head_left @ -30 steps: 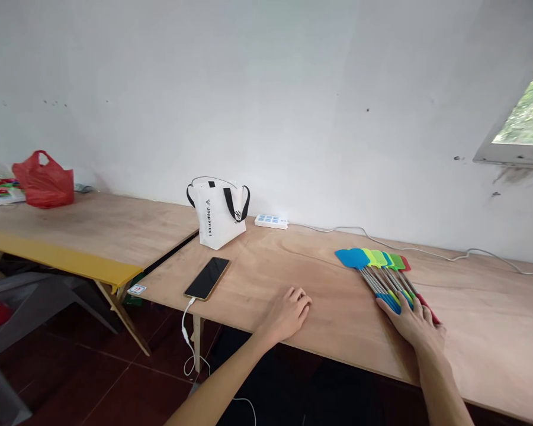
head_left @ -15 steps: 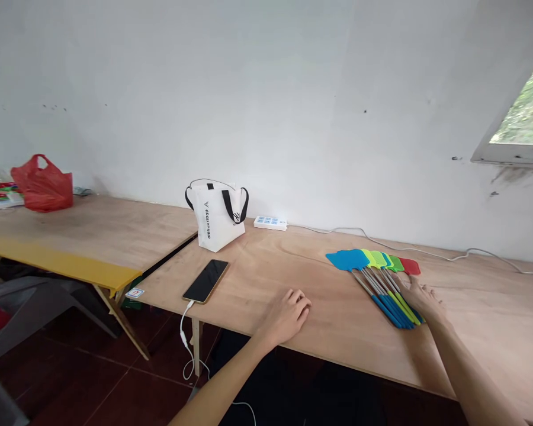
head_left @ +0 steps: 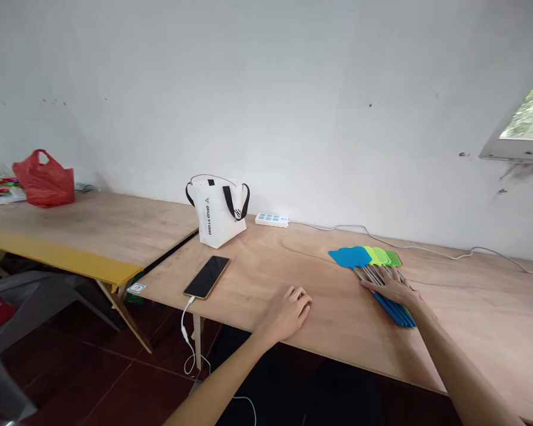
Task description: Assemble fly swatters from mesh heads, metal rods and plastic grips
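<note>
The person is resting the right hand (head_left: pixel 391 287) on an overlapping bundle of fly swatters (head_left: pixel 354 257), which is lying on the right part of the worktop (head_left: pixel 328 322). The fingers of that hand are lying apart across the thin shafts, the thumb reaching toward the bundle's left edge; their undersides are hidden, so one cannot tell whether they are gripping anything. The flat heads are pointing toward the wall (head_left: pixel 266 106), blue at the left, lime in the middle, green at the right, while blue handles are showing on the near side of the hand.

The left hand (head_left: pixel 293 310) is lying palm down between the phone (head_left: pixel 207 277) and the swatters, touching neither; its fingers are loosely bent, with nothing showing in them, though how far they are closing underneath is hidden. Behind the phone, a white bag (head_left: pixel 220 218) is standing near a power strip (head_left: pixel 271 220).

As a judgement, the step in hand is looking like evening or steadying the bundle. Any further handling would be calling for pressure across all the shafts, so that no outer swatter is slipping aside
</note>
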Demonstrator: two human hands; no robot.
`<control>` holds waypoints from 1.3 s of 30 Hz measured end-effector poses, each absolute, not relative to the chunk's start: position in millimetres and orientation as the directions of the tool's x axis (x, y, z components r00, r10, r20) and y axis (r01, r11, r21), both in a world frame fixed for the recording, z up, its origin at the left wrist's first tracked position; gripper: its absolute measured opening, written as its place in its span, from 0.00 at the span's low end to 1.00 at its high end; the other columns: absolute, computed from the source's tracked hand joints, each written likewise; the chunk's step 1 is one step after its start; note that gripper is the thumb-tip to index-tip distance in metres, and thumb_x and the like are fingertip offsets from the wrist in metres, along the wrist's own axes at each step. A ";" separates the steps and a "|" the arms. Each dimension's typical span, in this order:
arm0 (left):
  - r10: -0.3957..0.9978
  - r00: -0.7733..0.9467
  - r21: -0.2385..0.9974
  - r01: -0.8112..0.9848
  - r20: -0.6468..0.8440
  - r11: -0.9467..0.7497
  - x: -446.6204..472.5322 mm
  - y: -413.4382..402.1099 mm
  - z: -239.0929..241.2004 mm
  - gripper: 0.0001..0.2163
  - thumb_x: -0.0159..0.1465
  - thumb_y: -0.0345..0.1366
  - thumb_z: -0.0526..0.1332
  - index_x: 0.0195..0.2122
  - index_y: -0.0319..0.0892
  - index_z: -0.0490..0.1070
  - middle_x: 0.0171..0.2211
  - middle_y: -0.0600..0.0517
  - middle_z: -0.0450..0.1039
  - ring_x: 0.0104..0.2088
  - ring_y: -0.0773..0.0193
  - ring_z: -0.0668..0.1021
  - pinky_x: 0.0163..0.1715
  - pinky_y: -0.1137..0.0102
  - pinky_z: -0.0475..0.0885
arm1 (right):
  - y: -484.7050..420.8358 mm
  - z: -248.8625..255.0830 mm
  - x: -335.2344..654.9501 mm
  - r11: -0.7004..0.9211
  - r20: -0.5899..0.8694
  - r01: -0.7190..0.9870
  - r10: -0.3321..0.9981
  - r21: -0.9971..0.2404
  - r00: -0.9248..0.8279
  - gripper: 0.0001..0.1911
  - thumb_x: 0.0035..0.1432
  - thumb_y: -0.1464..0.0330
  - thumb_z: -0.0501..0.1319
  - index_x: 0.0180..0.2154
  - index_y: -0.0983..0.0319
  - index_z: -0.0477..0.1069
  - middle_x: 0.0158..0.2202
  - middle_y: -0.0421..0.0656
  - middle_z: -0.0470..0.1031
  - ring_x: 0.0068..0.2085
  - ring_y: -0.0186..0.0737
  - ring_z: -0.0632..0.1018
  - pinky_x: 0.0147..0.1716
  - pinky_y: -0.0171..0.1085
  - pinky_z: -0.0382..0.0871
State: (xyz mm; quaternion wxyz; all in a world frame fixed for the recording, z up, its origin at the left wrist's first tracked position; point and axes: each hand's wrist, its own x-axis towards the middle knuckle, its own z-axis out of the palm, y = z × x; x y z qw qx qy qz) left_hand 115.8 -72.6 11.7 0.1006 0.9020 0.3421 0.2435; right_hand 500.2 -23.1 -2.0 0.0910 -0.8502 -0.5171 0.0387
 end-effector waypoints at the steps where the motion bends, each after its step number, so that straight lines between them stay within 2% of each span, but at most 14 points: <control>1: 0.667 0.648 0.350 0.569 0.368 -0.745 115.8 -72.6 11.9 0.10 0.74 0.35 0.52 0.47 0.45 0.73 0.46 0.48 0.71 0.50 0.56 0.72 0.49 0.63 0.70 | -25.0 -2.1 500.4 -0.446 0.036 0.874 0.887 -0.193 0.461 0.53 0.51 0.31 0.49 0.71 0.49 0.51 0.75 0.47 0.42 0.69 0.74 0.54 0.61 0.72 0.50; 5: 0.675 0.643 0.354 0.575 0.362 -0.738 116.3 -72.8 11.9 0.10 0.74 0.35 0.52 0.47 0.45 0.73 0.47 0.49 0.71 0.50 0.57 0.72 0.48 0.63 0.71 | -31.9 -3.5 506.4 -0.436 0.076 0.882 0.888 -0.178 0.454 0.41 0.60 0.38 0.44 0.70 0.44 0.53 0.73 0.43 0.52 0.69 0.67 0.58 0.60 0.71 0.53; 8: 0.670 0.642 0.349 0.571 0.373 -0.743 116.7 -72.8 11.1 0.10 0.74 0.35 0.52 0.46 0.45 0.73 0.46 0.49 0.71 0.50 0.57 0.72 0.49 0.63 0.71 | -33.5 -5.4 511.0 -0.420 0.080 0.890 0.895 -0.175 0.438 0.38 0.63 0.41 0.41 0.69 0.44 0.55 0.73 0.43 0.54 0.69 0.66 0.56 0.59 0.70 0.54; 13: 0.662 0.643 0.338 0.570 0.384 -0.749 116.8 -73.5 11.5 0.09 0.74 0.34 0.52 0.46 0.45 0.72 0.47 0.49 0.71 0.50 0.58 0.72 0.49 0.63 0.70 | -29.2 -5.1 513.4 -0.408 0.052 0.894 0.904 -0.184 0.424 0.36 0.65 0.43 0.40 0.69 0.45 0.56 0.73 0.42 0.54 0.70 0.62 0.57 0.61 0.67 0.53; 20: 0.656 0.646 0.319 0.573 0.392 -0.755 116.7 -73.7 12.2 0.08 0.74 0.33 0.53 0.46 0.45 0.71 0.47 0.49 0.71 0.50 0.58 0.72 0.49 0.64 0.70 | -23.7 0.0 511.5 -0.447 0.058 0.871 0.883 -0.201 0.466 0.34 0.65 0.45 0.43 0.68 0.46 0.59 0.70 0.47 0.60 0.67 0.68 0.62 0.57 0.70 0.59; 27: 0.674 0.637 0.331 0.587 0.375 -0.739 117.0 -75.4 14.5 0.08 0.74 0.34 0.53 0.45 0.45 0.72 0.46 0.50 0.71 0.50 0.58 0.72 0.48 0.65 0.70 | -31.0 -3.7 512.8 -0.489 0.067 0.846 0.857 -0.213 0.512 0.38 0.61 0.38 0.47 0.68 0.41 0.57 0.73 0.47 0.52 0.68 0.70 0.60 0.59 0.62 0.59; 32: 0.682 0.627 0.335 0.594 0.377 -0.731 117.6 -75.1 12.8 0.07 0.73 0.33 0.54 0.45 0.45 0.72 0.46 0.50 0.71 0.50 0.58 0.72 0.49 0.65 0.71 | -31.0 -7.5 510.6 -0.504 0.074 0.849 0.851 -0.161 0.519 0.36 0.64 0.41 0.45 0.69 0.43 0.57 0.67 0.50 0.63 0.62 0.64 0.70 0.57 0.57 0.63; 36: 0.680 0.627 0.332 0.594 0.379 -0.733 117.9 -74.9 11.8 0.07 0.73 0.33 0.54 0.45 0.45 0.72 0.47 0.50 0.71 0.50 0.58 0.72 0.49 0.64 0.70 | -25.2 -15.1 518.4 -0.477 0.150 0.868 0.856 -0.139 0.495 0.35 0.65 0.45 0.45 0.69 0.46 0.58 0.64 0.51 0.67 0.61 0.62 0.72 0.57 0.55 0.65; 39: 0.679 0.624 0.322 0.599 0.386 -0.733 117.2 -75.2 12.2 0.07 0.73 0.33 0.54 0.44 0.44 0.72 0.46 0.50 0.71 0.49 0.58 0.73 0.48 0.64 0.71 | -16.6 -21.4 528.9 -0.455 0.138 0.878 0.870 -0.148 0.474 0.34 0.64 0.45 0.46 0.68 0.47 0.60 0.63 0.49 0.69 0.60 0.62 0.73 0.56 0.55 0.67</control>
